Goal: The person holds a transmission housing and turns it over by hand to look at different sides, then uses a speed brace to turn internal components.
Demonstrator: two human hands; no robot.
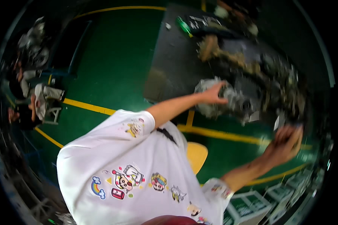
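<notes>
Metal casing, grey and bulky: lies right at the fingertips of the left hand. Extends along its long axis rightward from those fingers and slightly back toward the body. Sits at the near edge of the dark table. Overlaps the left fingers in view, though cannot tell whether touching or just beneath them. Shows the left thumb and forefinger spread wide, opening toward the casing's right-hand part, with nothing visibly pinched between.

Is clearly nearer to the left hand than to the right hand. From the right fingers, lies leftward and farther from the body, with a gap between. Shows the right fingers bent and blurred; cannot tell whether pinching anything. Just past them, shows a pale flat piece; cannot tell whether held or apart.

Beyond the casing, to the right of the left fingers, borders on a dark jumble of metal parts, crowding that far side. Well out ahead of the left fingers, includes a green bottle beside a tray of tools. Nearer the body, below the left fingers, shows a yellow stool.
</notes>
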